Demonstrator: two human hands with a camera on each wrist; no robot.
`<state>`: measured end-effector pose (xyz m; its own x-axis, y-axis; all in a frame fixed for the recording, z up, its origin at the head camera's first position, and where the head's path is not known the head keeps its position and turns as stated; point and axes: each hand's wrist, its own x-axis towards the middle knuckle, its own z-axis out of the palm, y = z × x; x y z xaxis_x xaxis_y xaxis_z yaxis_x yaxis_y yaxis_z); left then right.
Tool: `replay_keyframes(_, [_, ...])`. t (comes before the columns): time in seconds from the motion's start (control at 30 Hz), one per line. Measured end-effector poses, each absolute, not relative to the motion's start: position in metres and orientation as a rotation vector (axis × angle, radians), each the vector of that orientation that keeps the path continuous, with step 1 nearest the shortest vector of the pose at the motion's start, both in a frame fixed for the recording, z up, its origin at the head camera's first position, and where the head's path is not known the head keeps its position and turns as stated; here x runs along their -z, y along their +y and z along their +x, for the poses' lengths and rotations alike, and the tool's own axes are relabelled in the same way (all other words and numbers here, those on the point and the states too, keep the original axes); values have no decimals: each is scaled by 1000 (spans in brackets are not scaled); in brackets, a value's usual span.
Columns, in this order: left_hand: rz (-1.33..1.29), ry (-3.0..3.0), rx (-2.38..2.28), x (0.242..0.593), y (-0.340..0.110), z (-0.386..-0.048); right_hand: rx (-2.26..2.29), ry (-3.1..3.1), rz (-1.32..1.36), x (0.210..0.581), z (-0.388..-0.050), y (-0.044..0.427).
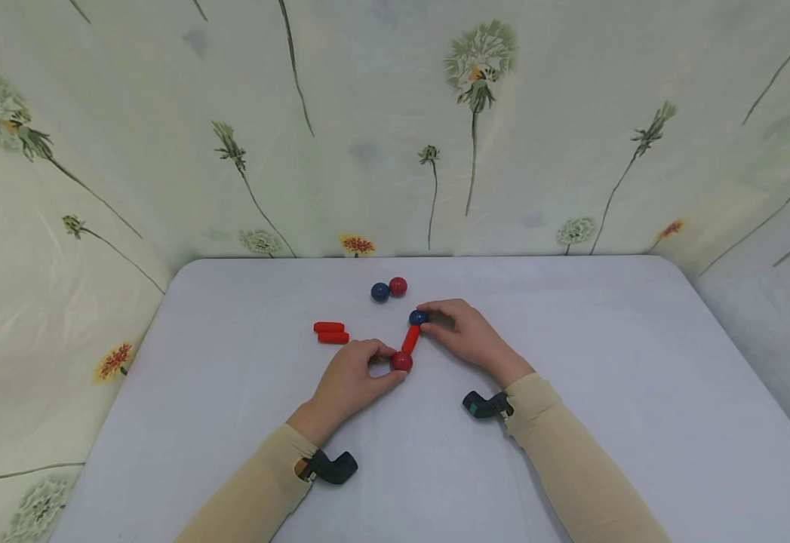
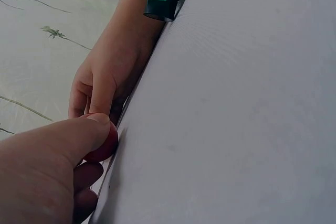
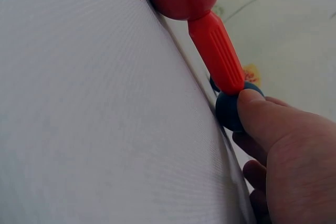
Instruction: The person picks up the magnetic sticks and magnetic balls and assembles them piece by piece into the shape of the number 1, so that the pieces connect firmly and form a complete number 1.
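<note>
A red ribbed rod (image 3: 216,51) joins a red ball (image 1: 401,361) at its near end to a blue ball (image 1: 418,317) at its far end. My left hand (image 1: 354,377) pinches the red ball between thumb and fingers. At the other end, my right hand (image 1: 469,335) pinches the blue ball, its thumb in front in the right wrist view. In the left wrist view the left thumb covers part of the red ball (image 2: 105,145), and the rod is hidden there.
Two more red rods (image 1: 330,327) lie side by side left of the joined pieces. Behind, a loose blue ball (image 1: 380,292) and a red ball (image 1: 398,286) sit together on the white table (image 1: 571,324). A flower-patterned cloth (image 1: 381,151) rises beyond the table's back edge.
</note>
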<state>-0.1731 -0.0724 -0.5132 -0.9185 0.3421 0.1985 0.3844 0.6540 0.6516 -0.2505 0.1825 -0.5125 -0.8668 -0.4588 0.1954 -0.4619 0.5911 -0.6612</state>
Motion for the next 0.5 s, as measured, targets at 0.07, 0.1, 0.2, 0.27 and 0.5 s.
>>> replay_keyframes(0.07, [-615,-2806,1124,514,-72,-174,-1163,-2801,806,512,-251,182])
replay_keyframes(0.1, [-612,-2807,1125,514,-72,-174,-1160,-2804,803,512,-251,182])
replay_keyframes(0.2, [-603,-2812,1129,514,-72,-175,-1152,-2815,790,512,-251,182])
replay_keyframes(0.27, [-602,-2815,1135,514,-72,-175,-1152,-2818,780,511,-251,183])
replay_keyframes(0.5, [-555,-2842,1176,507,-79,-172,-1159,-2843,762,512,-251,183])
